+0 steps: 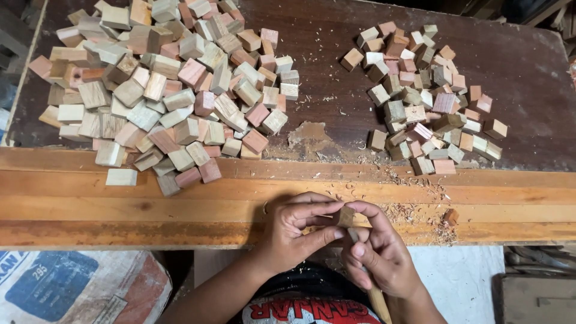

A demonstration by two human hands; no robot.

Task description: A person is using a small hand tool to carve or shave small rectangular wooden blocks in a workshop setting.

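My left hand (297, 231) pinches a small wooden block (344, 216) between thumb and fingers at the near edge of the orange wooden plank (120, 207). My right hand (381, 252) grips a tool with a pale wooden handle (378, 298); its thin blade end (353, 234) touches the block from below. Both hands meet just in front of my body. Wood shavings (420, 213) lie on the plank to the right of them.
A large pile of bigger wooden blocks (168, 90) covers the dark tabletop at the left. A smaller pile of little blocks (426, 96) sits at the right. A printed sack (72, 288) lies below the plank at the lower left.
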